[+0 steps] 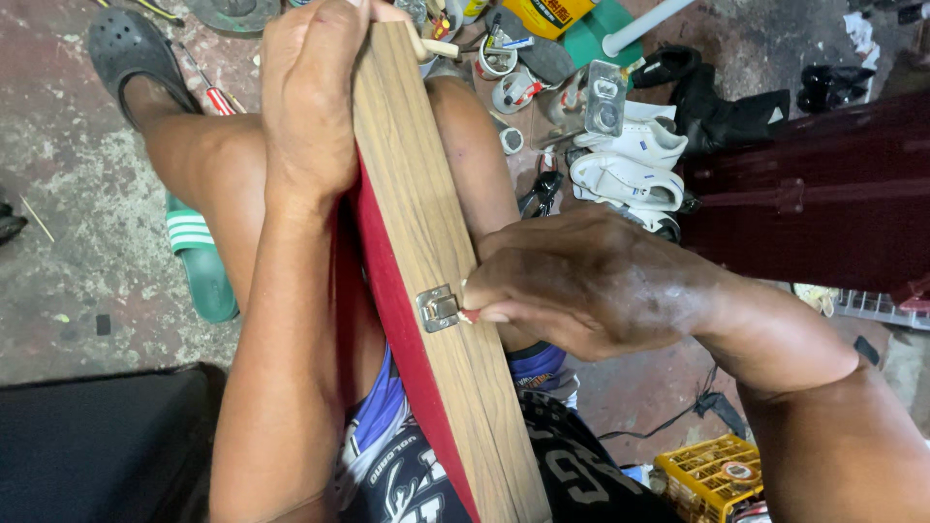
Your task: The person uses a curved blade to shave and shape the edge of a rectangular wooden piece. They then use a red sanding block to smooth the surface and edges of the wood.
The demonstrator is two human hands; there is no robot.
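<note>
Far left: dark clog point(131, 48) on one foot, on stained concrete floor point(68, 194); green sandal with white stripes point(199, 261) under the bent knee. Red-handled screwdriver point(208, 87) just beside that leg.

Next right: left hand point(308, 97) wrapped over the upper end of a long wood-grain case point(426, 261), fingers curled shut on its edge. Case propped across the lap, tilted, running from top centre down to bottom centre, red lining point(402, 329) showing along its left side. Small metal latch point(438, 308) fixed on the wood face, about midway down.

Right of the latch: right hand point(581, 286), fingers pinched together on something thin with a reddish end, tip touching the latch; kind of tool hard to tell.

Behind the case, on the floor: clutter of tape rolls and small items, a pair of white sneakers point(625, 165), black shoes point(722, 107) beyond.

Far right: dark maroon case point(823, 194) with a clasp, lying flat. Bottom right: yellow plastic crate point(712, 475).
</note>
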